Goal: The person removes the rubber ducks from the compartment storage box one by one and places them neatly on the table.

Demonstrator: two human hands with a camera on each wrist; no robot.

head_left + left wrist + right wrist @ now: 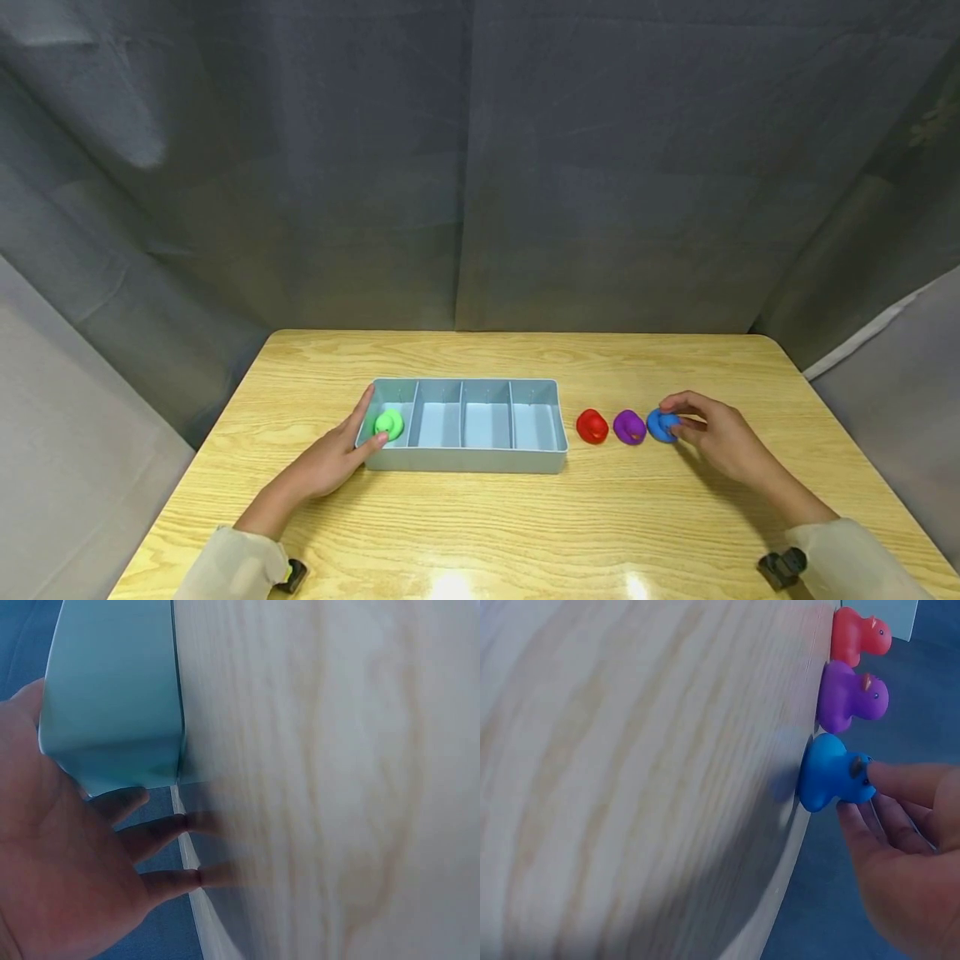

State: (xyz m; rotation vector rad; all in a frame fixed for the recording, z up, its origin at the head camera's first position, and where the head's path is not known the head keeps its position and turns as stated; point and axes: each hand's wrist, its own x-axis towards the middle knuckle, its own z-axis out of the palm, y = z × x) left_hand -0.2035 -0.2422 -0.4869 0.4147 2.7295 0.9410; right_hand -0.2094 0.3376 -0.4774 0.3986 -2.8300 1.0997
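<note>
A light blue-grey box point(465, 460) with a row of compartments stands on the table. In its leftmost compartment sits a green rubber duck point(389, 422). My left hand point(333, 457) rests against the box's left end, fingers spread and fairly straight, the thumb over the front rim. In the left wrist view that hand point(67, 840) lies along the box end point(112, 690). Far to the right, my right hand point(723, 437) pinches a blue rubber duck point(662, 426) between thumb and fingers. The right wrist view shows the fingertips at the blue duck's head point(859, 780), its base at the tabletop.
Between the box and the blue duck stand a red rubber duck point(592, 426) and a purple one point(629, 427), side by side. The wooden table point(480, 533) ends at a dark grey curtain point(465, 167) at the back. Pale panels flank both sides.
</note>
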